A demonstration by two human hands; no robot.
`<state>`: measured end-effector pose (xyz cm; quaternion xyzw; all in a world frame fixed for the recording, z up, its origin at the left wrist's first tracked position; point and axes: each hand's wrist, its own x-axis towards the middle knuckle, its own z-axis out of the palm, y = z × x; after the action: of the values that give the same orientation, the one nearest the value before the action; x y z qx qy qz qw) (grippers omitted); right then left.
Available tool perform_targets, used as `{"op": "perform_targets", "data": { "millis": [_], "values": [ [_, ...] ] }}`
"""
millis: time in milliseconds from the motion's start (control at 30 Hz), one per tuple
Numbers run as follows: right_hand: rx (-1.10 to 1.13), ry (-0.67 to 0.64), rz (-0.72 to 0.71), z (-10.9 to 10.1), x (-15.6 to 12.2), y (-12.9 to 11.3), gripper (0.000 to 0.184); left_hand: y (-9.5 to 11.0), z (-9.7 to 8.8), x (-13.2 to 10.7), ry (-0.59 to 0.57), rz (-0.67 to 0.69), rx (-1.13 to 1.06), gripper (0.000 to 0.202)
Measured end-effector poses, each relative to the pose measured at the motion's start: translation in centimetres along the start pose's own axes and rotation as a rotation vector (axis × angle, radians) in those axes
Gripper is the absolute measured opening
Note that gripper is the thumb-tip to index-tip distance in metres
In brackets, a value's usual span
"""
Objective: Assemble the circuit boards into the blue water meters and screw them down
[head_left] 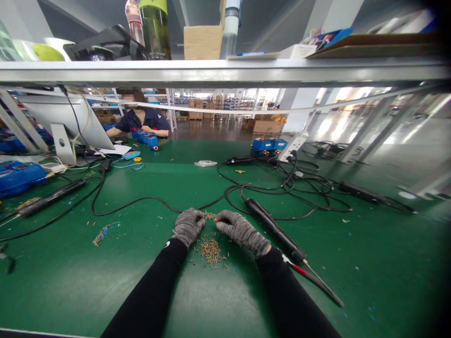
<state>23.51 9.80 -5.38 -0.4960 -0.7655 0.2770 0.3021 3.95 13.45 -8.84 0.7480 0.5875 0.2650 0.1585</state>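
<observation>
Glossy green tabletop [123, 277]; knit-gloved hands [189, 226] [241, 231] near loosely heaped brassy screws [210, 250].

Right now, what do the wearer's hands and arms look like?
Left hand and right hand: grey, dark-streaked knit gloves. Arms: long black sleeves, left and right; the left has a small white mark near its cuff.
</observation>
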Motion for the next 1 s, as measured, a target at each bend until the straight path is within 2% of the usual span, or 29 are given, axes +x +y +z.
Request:
{"op": "perform_targets", "data": {
  "millis": [200, 367, 433, 567, 767, 867, 1000],
  "values": [
    [-0.041, 0.157, 0.079, 0.7, 0.9, 1.2, 0.018, 0.2, -0.7, 0.1, -0.049, -0.049, -0.112, 0.015],
    [-0.138, 0.173, 0.108, 1.1, 1.1, 1.7, 0.021, 0.4, -3.0, -0.7, -0.303, 0.063, -0.37, 0.02],
    [-0.196, 0.154, 0.112, 1.5, 1.2, 1.6, 0.024, 0.6, -3.7, -0.9, -0.323, 0.098, -0.45, 0.022],
    [-0.335, 0.086, 0.12, 2.6, 1.4, 1.2, 0.033, 0.5, -4.0, -0.6, -0.173, 0.06, -0.534, 0.023],
    [-0.474, 0.021, 0.145, 3.2, 1.8, 0.8, 0.033, -1.1, -3.2, 0.4, 0.049, -0.038, -0.552, 0.024],
    [-0.504, 0.009, 0.149, 3.2, 1.9, 0.6, 0.031, -1.8, -2.8, 0.6, 0.106, -0.064, -0.532, 0.024],
    [-0.515, -0.006, 0.147, 3.4, 1.9, 0.4, 0.028, -2.0, -2.5, 0.7, 0.126, -0.071, -0.498, 0.025]
  ]
}}
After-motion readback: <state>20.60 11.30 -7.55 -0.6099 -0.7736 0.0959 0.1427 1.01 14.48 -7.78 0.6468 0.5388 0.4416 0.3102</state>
